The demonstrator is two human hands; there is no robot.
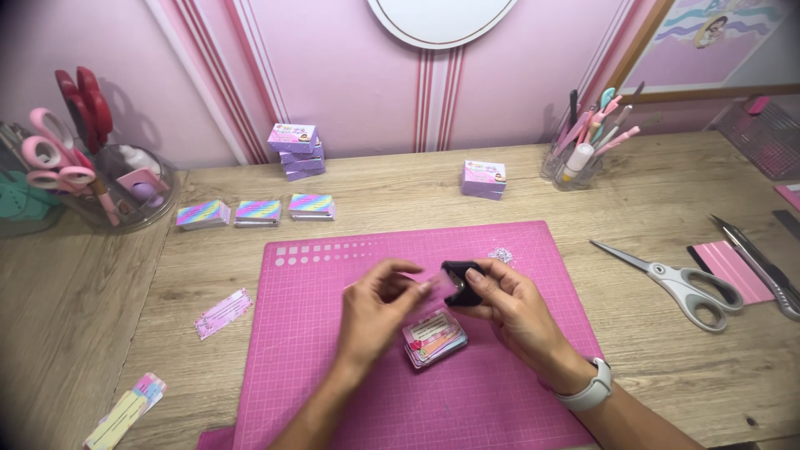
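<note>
over the pink cutting mat (333,367), the right hand (512,304) has its fingers closed around a small black punch (461,282), thumb and forefinger pressing on it. the left hand (377,310) pinches a thin pale pink card (433,287) between thumb and fingertips, with the card's edge reaching into the punch. just below both hands a small stack of colourful cards (433,337) lies on the mat. a few tiny paper scraps (501,255) sit on the mat just beyond the punch. on the wooden bench (667,350), grey-handled scissors (679,283) lie well to the right, three rainbow card stacks (257,212) sit behind the mat, and a single pink card (222,313) lies to its left.
</note>
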